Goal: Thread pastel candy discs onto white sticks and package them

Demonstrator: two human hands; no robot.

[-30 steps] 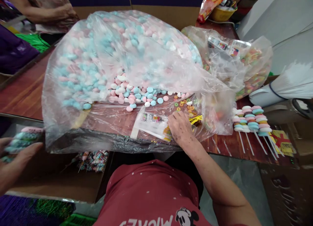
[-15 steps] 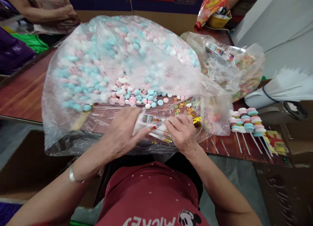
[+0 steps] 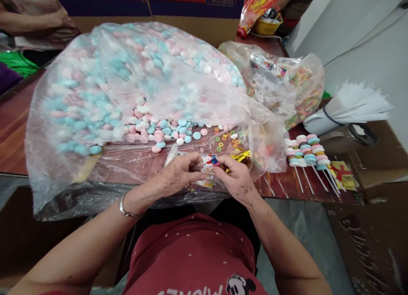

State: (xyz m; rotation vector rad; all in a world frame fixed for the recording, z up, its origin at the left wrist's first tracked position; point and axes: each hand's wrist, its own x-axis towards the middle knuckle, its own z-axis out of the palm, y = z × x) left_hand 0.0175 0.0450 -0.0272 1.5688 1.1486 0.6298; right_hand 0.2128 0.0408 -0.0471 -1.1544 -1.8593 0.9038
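Note:
My left hand [image 3: 178, 174] and my right hand [image 3: 234, 176] meet at the near edge of the wooden table [image 3: 12, 129], both pinched on a small printed clear packet [image 3: 207, 163] between them. Just beyond the packet lie loose pink, blue and white round candies [image 3: 162, 127] spilling from a huge clear bag [image 3: 127, 82] full of them. Small coloured ring candies [image 3: 225, 137] and gold twist ties [image 3: 240, 156] sit just past my right hand.
Finished candy skewers on white sticks [image 3: 306, 152] lie at the right. A bundle of white sticks [image 3: 347, 108] and a second bag of ring candies [image 3: 296, 91] are behind them. Another person's arm [image 3: 32, 21] rests at the far left. Cardboard boxes [image 3: 178, 6] line the back.
My left hand came in from the far left, where it held a candy skewer, and closed on the packet beside my right hand. The view shifted right.

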